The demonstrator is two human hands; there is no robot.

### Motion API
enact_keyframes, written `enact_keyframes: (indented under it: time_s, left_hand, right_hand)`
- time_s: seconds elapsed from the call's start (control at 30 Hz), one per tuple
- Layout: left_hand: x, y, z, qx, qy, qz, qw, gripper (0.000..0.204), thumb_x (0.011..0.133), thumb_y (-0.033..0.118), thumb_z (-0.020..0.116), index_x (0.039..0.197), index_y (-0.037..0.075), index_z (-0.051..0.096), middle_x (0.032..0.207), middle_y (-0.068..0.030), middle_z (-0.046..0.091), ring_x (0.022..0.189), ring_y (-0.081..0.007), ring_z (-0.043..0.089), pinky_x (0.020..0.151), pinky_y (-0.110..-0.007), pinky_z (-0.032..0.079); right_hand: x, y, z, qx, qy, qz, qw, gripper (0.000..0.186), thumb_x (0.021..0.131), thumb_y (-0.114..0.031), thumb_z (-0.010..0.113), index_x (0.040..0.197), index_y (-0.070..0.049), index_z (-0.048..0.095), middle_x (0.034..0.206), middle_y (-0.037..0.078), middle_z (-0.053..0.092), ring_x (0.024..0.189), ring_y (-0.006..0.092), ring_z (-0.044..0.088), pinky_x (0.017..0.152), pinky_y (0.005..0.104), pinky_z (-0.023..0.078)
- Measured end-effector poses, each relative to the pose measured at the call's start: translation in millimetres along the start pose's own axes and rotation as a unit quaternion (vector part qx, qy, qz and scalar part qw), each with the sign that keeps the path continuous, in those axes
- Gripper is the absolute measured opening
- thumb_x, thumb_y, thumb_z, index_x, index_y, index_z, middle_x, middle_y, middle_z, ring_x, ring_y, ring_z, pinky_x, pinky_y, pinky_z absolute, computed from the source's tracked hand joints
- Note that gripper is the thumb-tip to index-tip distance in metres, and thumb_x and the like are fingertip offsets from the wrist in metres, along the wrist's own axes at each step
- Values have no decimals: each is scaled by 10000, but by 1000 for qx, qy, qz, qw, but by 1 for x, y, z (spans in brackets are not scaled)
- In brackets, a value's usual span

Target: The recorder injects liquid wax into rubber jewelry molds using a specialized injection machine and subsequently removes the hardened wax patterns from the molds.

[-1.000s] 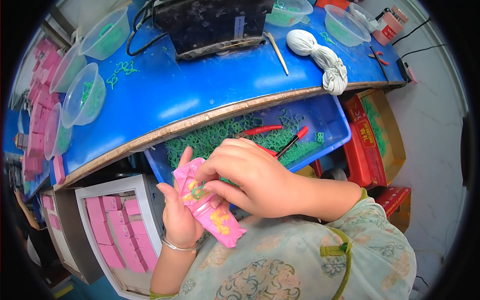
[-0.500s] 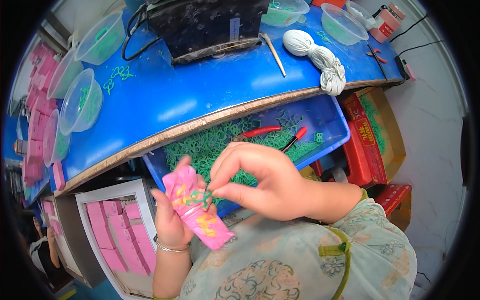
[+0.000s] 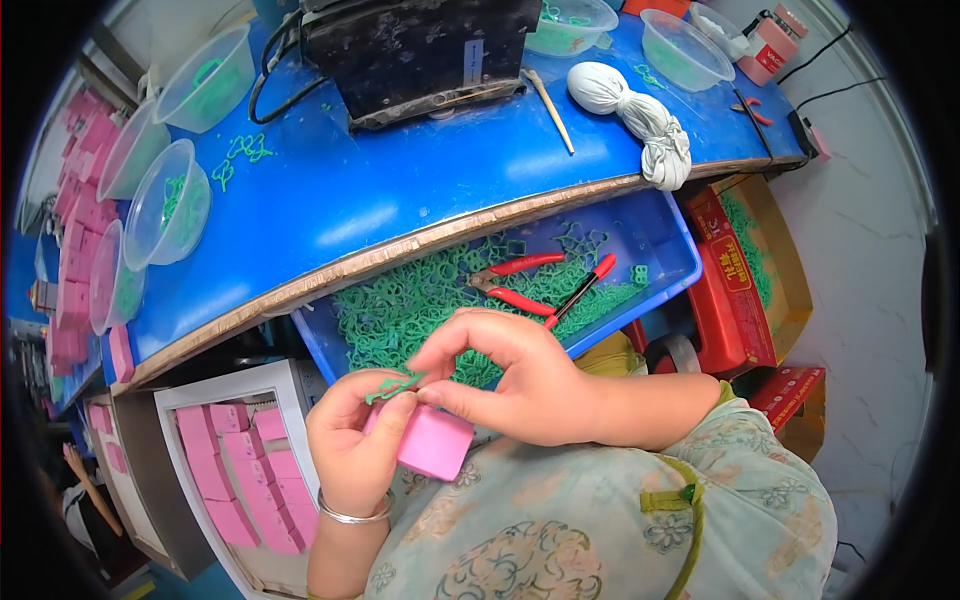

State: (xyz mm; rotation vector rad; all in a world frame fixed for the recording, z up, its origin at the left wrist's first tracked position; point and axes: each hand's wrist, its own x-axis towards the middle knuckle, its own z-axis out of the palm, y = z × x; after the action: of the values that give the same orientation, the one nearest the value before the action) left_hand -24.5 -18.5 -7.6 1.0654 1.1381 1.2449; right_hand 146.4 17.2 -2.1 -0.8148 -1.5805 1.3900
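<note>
My left hand [image 3: 355,435] is closed around a pink rubber mould [image 3: 437,443], a small block whose two parts now sit together. A thin, branching green wax piece [image 3: 392,386] lies above the mould, between both hands. At its right end, my right hand [image 3: 505,375] pinches it between thumb and forefinger, the thumb close against the mould. Beyond my hands, a blue tray [image 3: 684,262] holds a heap of similar green pieces [image 3: 400,310]. Red-handled cutters [image 3: 520,265] and a red-and-black pen-like tool [image 3: 580,292] lie on the heap.
A blue worktable [image 3: 400,190] with a wooden edge overhangs the tray. On it stand a black machine [image 3: 420,65], clear plastic bowls [image 3: 165,215] and a tied white cloth bundle [image 3: 630,115]. Pink blocks [image 3: 250,460] fill a white-framed case at left; an open carton [image 3: 775,270] stands right.
The opened mould, which showed yellow marks inside, has been folded shut in my left hand. The green piece has come off it, and my right hand has moved slightly down and left.
</note>
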Motion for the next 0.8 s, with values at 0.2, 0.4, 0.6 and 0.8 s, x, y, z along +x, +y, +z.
enact_keyframes:
  time_s: [0.2, 0.4, 0.6, 0.8]
  left_hand:
    - [2, -3, 1, 193, 9, 178, 965, 125, 716, -63, 630, 827, -6, 615, 850, -105, 602, 751, -167, 568, 661, -240, 448]
    - [0, -4, 7, 251, 52, 230, 939, 118, 722, -52, 631, 818, 6, 594, 845, -108, 590, 722, -167, 546, 600, -239, 423]
    - [2, -8, 7, 262, 62, 251, 930, 143, 723, -59, 619, 849, 1, 588, 861, -123, 585, 733, -188, 550, 619, -261, 439]
    - [1, -5, 8, 470, 39, 394, 789, 110, 758, -54, 613, 850, -9, 574, 935, -141, 562, 777, -207, 555, 663, -279, 468]
  right_hand:
    - [3, 7, -5, -216, 23, -165, 962, 232, 704, -6, 651, 931, -24, 605, 820, 79, 612, 769, 216, 567, 691, 323, 424]
    - [5, 10, -3, -244, 49, -209, 946, 208, 689, -1, 654, 888, -50, 614, 821, 58, 614, 761, 223, 563, 682, 333, 402]
    - [7, 13, -3, -240, 54, -226, 943, 208, 685, 3, 653, 883, -45, 612, 819, 49, 611, 760, 224, 561, 677, 332, 405]
    - [4, 10, 3, -209, 74, -161, 962, 138, 700, -15, 651, 818, -38, 583, 757, 60, 582, 722, 209, 548, 670, 316, 416]
